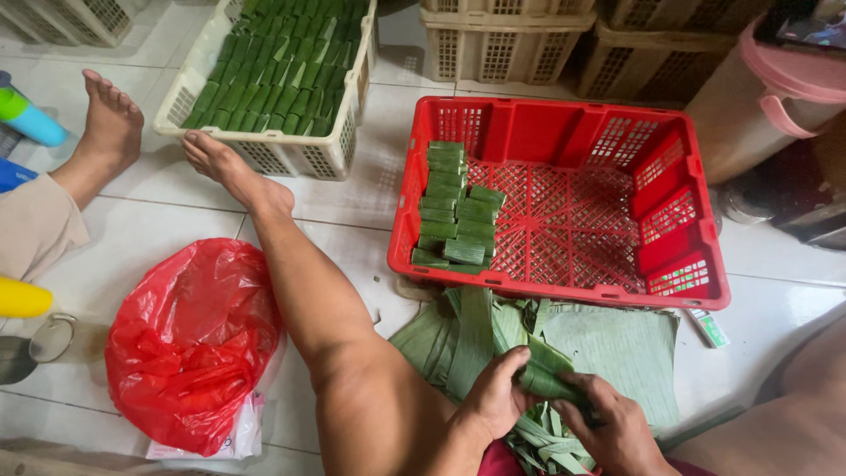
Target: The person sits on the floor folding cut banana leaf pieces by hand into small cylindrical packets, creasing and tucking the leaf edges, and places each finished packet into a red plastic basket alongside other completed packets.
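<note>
A banana-leaf parcel (548, 375) is pinched between the left hand (496, 397) and the right hand (612, 427), both grips closed on it, above a pile of banana leaves (608, 344). It is judged light, soft and pliable, best held at its folded ends. Finished parcels (456, 211) are stacked in a red crate (696, 291) on the white tiled floor (141, 238).

My bare leg (308, 291) stretched over white floor tiles (150, 238), red plastic bag (189, 344) beside it, cream crate (273, 154) of green parcels, stacked beige baskets (507, 40), pink-lidded bin (775, 88)
</note>
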